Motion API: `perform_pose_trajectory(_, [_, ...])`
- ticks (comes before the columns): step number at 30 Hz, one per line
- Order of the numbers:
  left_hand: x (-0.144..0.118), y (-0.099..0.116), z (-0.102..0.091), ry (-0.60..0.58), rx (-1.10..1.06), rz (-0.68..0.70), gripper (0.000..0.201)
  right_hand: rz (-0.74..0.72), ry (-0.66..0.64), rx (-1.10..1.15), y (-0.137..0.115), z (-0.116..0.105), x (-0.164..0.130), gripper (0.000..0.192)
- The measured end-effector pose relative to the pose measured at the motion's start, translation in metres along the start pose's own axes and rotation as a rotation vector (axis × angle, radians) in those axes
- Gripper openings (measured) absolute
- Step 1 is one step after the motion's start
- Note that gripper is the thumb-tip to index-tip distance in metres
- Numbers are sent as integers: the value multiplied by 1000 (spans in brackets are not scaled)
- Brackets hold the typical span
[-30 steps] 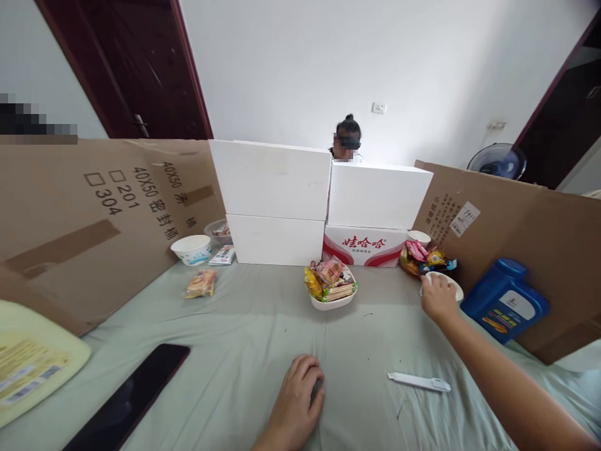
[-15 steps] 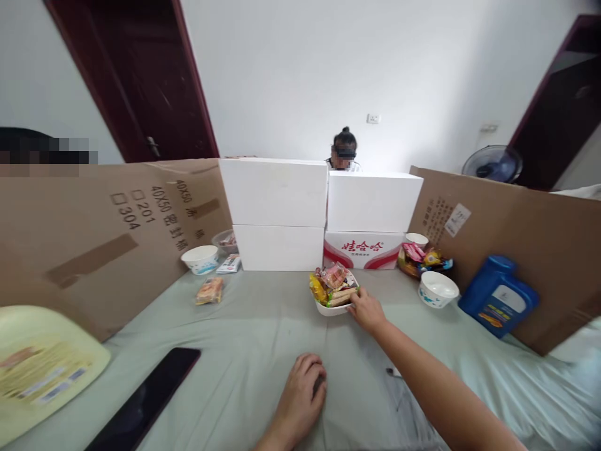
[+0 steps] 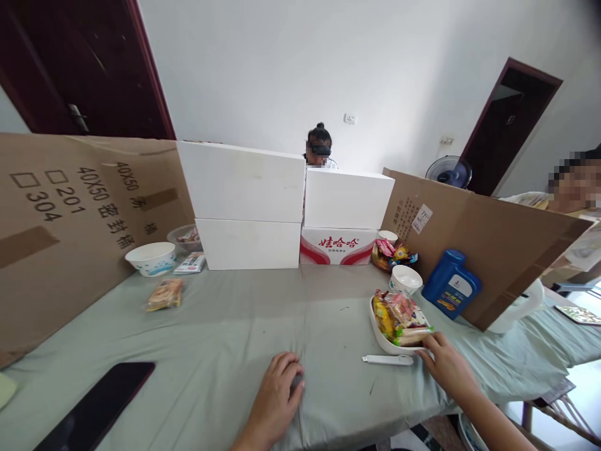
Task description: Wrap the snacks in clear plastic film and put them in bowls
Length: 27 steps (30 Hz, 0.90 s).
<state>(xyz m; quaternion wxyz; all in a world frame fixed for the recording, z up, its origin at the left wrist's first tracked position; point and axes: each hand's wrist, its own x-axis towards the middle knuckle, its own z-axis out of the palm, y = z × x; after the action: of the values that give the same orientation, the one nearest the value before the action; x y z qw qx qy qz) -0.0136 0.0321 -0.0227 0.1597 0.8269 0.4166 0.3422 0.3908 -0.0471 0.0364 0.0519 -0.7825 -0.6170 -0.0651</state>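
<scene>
At the right of the table, my right hand (image 3: 448, 369) grips the near right rim of a white tray-like bowl (image 3: 379, 338), thumb and fingers closed on it. Wrapped snacks (image 3: 401, 316) in yellow, pink and green packaging fill the bowl. Just in front of it lies a slim white tool (image 3: 387, 360) that looks like a utility knife. My left hand (image 3: 277, 394) rests on the cloth near the middle front, its fingers curled around a small dark rounded object (image 3: 297, 382), mostly hidden under the palm.
White boxes (image 3: 248, 244) and cardboard panels (image 3: 432, 238) wall in the table. A blue bottle (image 3: 453, 285), a white paper bowl (image 3: 405, 279) and a snack basket (image 3: 394, 255) stand right. Left are another bowl (image 3: 153, 258), a packaged snack (image 3: 164, 294) and a phone (image 3: 96, 407). People are beyond.
My right hand has moved the snack bowl rightward and nearer, beside the white paper bowl. The camera has turned right, bringing the slim white tool and another person into view. My left hand keeps its grip.
</scene>
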Motion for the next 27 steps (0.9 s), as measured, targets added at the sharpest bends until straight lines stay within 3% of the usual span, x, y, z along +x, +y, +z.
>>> perform_pose_trajectory(5, [-1, -1, 0, -11, 14, 9, 10, 179, 56, -51, 19, 7, -6, 24])
perform_pose_trajectory(12, [0, 2, -2, -23, 18, -6, 10, 336, 16, -59, 13, 6, 30, 33])
perform_pose_trajectory(27, [2, 4, -4, -48, 4, -20, 12, 399, -12, -20, 8, 7, 72, 37])
